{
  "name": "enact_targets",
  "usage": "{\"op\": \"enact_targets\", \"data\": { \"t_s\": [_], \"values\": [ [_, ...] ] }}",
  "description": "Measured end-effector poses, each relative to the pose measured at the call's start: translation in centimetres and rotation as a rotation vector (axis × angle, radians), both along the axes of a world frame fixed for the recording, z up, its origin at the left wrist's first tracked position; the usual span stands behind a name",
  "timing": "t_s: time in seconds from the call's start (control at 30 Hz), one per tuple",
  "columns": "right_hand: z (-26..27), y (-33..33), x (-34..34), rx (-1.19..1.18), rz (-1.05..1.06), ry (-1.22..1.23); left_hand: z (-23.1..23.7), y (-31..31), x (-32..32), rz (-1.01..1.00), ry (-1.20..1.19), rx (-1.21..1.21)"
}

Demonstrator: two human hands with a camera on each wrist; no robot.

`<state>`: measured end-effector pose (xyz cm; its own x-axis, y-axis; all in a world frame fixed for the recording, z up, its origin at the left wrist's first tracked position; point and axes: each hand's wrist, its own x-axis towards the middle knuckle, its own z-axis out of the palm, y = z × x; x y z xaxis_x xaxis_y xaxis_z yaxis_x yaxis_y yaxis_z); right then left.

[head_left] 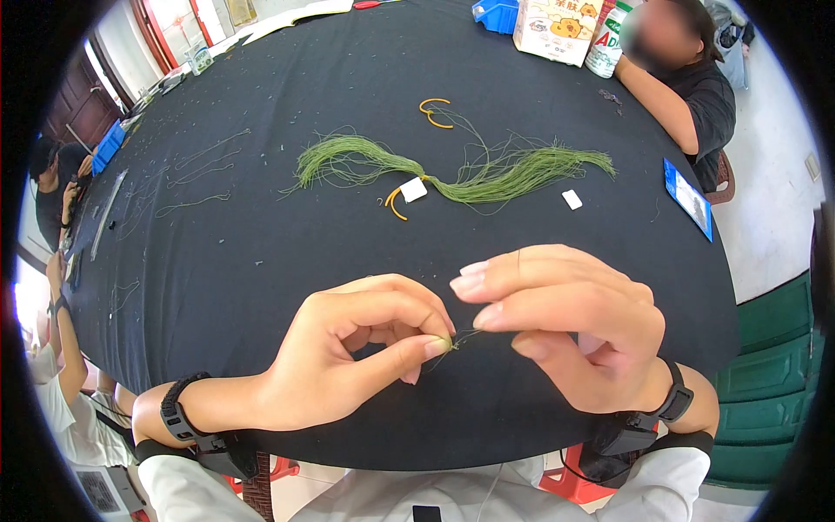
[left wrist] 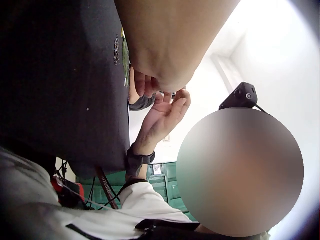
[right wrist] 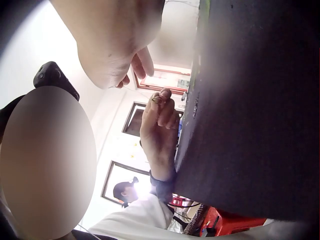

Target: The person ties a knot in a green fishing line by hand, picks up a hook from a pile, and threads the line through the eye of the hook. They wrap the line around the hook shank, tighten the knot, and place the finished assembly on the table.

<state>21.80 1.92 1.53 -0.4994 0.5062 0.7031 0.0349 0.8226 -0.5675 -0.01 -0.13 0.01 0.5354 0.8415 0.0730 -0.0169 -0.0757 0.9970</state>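
Observation:
In the head view my left hand [head_left: 361, 348] pinches a small knotted bit of green thread [head_left: 453, 346] between thumb and forefinger, low over the black tablecloth. Fine strands stick out from the pinch toward my right hand [head_left: 583, 326]. That hand is held just to the right, fingers loosely bent and spread, thumb apart from the forefinger. The right wrist view also shows the left hand [right wrist: 160, 125] with thumb and forefinger together. Beyond both hands lies a long bundle of green threads [head_left: 522, 174], tied at its middle with a white tag [head_left: 413, 190].
Yellow curved pieces [head_left: 435, 113] lie by the bundle, with a small white piece [head_left: 571, 199] to its right. Loose threads [head_left: 196, 204] are scattered at left. A blue packet [head_left: 688, 200] sits near the right edge. A box [head_left: 557, 30], a bottle [head_left: 607, 39] and a seated person [head_left: 687, 96] are at back right.

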Motion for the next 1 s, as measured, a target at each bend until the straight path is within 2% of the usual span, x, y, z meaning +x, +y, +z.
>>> {"op": "enact_targets", "data": {
  "t_s": [0.1,0.37,0.43,0.6,0.73,0.83,0.93,1.0],
  "values": [
    [-0.3,0.2,-0.1,-0.091,0.125,0.080,0.0,0.0,0.0,0.000,-0.014,0.002],
    [-0.1,-0.9,-0.1,-0.640,0.331,0.330,0.1,0.1,0.0,-0.013,-0.004,-0.016],
    [-0.1,-1.2,-0.3,-0.666,0.330,0.345,-0.1,0.1,0.0,-0.022,-0.006,-0.018],
    [0.0,-0.5,0.0,-0.524,0.330,0.245,-0.1,0.0,0.0,-0.027,-0.021,-0.028],
    [0.3,-0.6,0.1,-0.514,0.335,0.232,-0.2,-0.1,0.1,-0.009,-0.023,0.005],
    [0.5,-0.6,0.0,-0.468,0.389,0.238,-0.5,0.1,0.0,-0.009,0.015,0.064],
    [0.9,-1.3,0.0,-0.493,0.390,0.218,0.0,0.1,-0.3,-0.035,0.091,-0.005],
    [1.2,-1.5,0.3,-0.498,0.417,0.115,0.1,0.2,-0.2,-0.024,0.114,0.017]
  ]
}}
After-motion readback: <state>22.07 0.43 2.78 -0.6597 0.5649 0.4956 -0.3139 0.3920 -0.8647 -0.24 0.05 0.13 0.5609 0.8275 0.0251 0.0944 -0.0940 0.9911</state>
